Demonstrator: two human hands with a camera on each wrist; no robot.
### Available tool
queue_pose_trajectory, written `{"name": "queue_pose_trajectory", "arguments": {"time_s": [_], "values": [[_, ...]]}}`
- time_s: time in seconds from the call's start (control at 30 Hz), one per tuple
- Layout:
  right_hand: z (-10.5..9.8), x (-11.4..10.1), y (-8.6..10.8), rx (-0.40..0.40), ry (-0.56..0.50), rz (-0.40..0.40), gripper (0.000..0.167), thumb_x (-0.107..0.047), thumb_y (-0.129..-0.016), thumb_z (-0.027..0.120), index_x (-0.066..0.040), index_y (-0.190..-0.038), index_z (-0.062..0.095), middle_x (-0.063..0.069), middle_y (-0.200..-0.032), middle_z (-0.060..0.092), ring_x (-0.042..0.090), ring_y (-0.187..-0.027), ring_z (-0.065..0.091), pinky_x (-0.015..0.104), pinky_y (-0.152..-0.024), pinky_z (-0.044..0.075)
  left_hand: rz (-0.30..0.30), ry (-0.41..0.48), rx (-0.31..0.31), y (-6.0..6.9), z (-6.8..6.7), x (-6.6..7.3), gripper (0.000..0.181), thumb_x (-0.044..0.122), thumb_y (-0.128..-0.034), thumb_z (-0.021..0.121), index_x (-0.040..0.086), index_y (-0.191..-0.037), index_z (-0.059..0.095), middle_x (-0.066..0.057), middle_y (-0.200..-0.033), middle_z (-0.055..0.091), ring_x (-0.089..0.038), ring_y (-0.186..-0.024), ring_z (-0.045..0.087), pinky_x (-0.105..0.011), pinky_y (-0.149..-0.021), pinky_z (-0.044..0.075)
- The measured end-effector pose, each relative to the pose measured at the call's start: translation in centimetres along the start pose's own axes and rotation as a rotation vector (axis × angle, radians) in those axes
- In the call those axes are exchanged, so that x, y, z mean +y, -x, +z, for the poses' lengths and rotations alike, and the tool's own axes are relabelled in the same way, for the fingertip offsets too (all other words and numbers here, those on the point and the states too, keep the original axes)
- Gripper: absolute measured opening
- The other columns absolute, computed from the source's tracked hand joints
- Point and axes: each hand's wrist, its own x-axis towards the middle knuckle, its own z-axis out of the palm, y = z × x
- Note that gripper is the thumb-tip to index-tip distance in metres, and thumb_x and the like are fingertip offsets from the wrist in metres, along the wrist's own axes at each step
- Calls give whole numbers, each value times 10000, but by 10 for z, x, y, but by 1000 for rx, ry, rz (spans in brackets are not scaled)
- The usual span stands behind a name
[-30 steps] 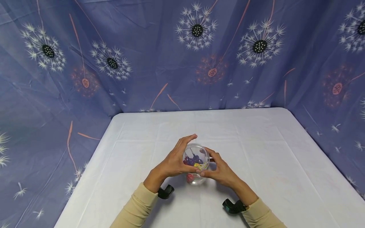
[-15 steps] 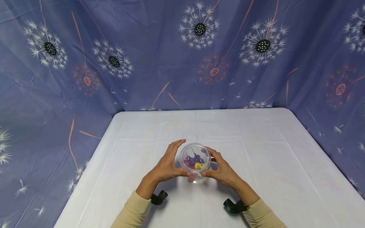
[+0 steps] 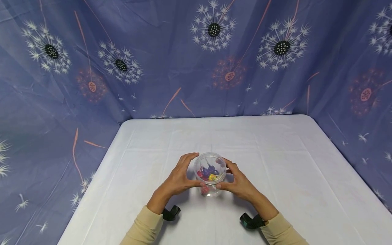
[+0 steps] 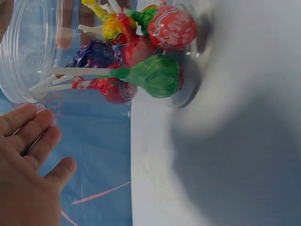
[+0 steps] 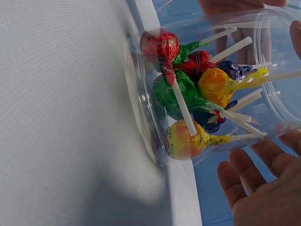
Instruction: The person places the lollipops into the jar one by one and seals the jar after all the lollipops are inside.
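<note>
A clear plastic jar [image 3: 210, 169] of lollipops stands upright on the white table. Through its wall show wrapped lollipops, among them a green one [image 4: 155, 77], a red one [image 4: 173, 29] and a yellow one [image 5: 186, 140]. Ridged rings circle its top; whether a clear lid covers it I cannot tell. My left hand [image 3: 177, 178] is spread at the jar's left, fingers near the upper rim and thumb at the front. My right hand [image 3: 240, 183] holds the right side, thumb in front and fingers curled behind. In the right wrist view, several of its fingers [image 5: 251, 172] hang off the wall.
A white cloth covers the table [image 3: 275, 153]. Blue curtains [image 3: 171, 68] with a dandelion print hang behind it and on both sides. Black wrist devices [image 3: 252, 221] are strapped to both wrists.
My left hand has drawn back to the left from over the jar's top, its fingers spreading off the rim. The right hand stays almost still at the jar's right side.
</note>
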Motion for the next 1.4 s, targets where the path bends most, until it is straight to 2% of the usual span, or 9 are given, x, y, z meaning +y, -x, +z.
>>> {"name": "queue_pose_trajectory", "arguments": {"time_s": [0.17, 0.4, 0.7, 0.8, 0.87, 0.97, 1.1, 1.2, 1.4], "values": [[0, -1, 0, -7, -1, 14, 864, -315, -743, 796, -320, -1451, 301, 121, -1355, 428, 363, -1184, 493, 540, -893, 453, 30, 19, -31, -4, -5, 1, 934, 341, -663, 851, 165, -1436, 357, -10, -1436, 382, -194, -1363, 344, -491, -1093, 331], [0, -1, 0, -3, 2, 10, 878, -311, -735, 803, -295, -1455, 302, 109, -1362, 427, 345, -1176, 503, 542, -907, 446, -11, 43, -105, -7, -6, 1, 942, 364, -665, 847, 203, -1439, 335, -13, -1446, 361, -199, -1364, 332, -498, -1088, 333], [0, -1, 0, -8, -3, 11, 881, -310, -732, 804, -295, -1455, 302, 106, -1373, 413, 346, -1172, 497, 582, -925, 413, 44, 75, -218, -13, -15, -4, 917, 359, -715, 816, 259, -1465, 298, 36, -1453, 347, -174, -1369, 301, -503, -1084, 331], [0, -1, 0, -7, -7, 11, 881, -309, -731, 804, -287, -1456, 304, 104, -1375, 412, 345, -1171, 499, 565, -915, 429, 9, 107, -269, -14, -17, -6, 979, 342, -723, 815, 323, -1493, 211, 56, -1487, 296, -172, -1404, 247, -526, -1099, 297], [0, -1, 0, -6, -8, 12, 883, -311, -730, 805, -281, -1457, 306, 104, -1372, 413, 343, -1166, 499, 551, -909, 438, -25, 131, -276, -13, -16, -5, 1030, 330, -713, 823, 352, -1499, 157, 66, -1508, 257, -170, -1422, 213, -536, -1109, 272], [0, 0, 0, -6, -8, 8, 883, -310, -733, 804, -267, -1460, 304, 112, -1371, 412, 343, -1160, 501, 544, -902, 445, -81, 152, -221, -9, -9, -2, 1078, 337, -682, 844, 340, -1501, 143, 71, -1521, 224, -171, -1429, 207, -534, -1116, 260], [0, 0, 1, -5, -5, -7, 879, -307, -739, 800, -260, -1461, 301, 121, -1372, 411, 355, -1160, 503, 567, -910, 431, -117, 149, -85, -4, 5, 5, 1062, 326, -650, 866, 245, -1487, 217, 11, -1502, 268, -241, -1406, 276, -542, -1102, 284], [-1, 1, 0, -2, -5, -11, 877, -302, -738, 801, -279, -1459, 302, 128, -1357, 422, 358, -1155, 506, 566, -903, 432, -137, 174, -12, -1, 13, 10, 1034, 314, -635, 875, 234, -1465, 264, -16, -1476, 314, -264, -1366, 338, -548, -1089, 300], [-1, 3, 0, -9, 2, -22, 876, -298, -745, 798, -272, -1463, 296, 148, -1357, 422, 367, -1158, 505, 556, -892, 443, -177, 222, 38, 2, 21, 14, 967, 367, -639, 866, 282, -1431, 317, -14, -1425, 382, -227, -1246, 446, -519, -1050, 343]]}}
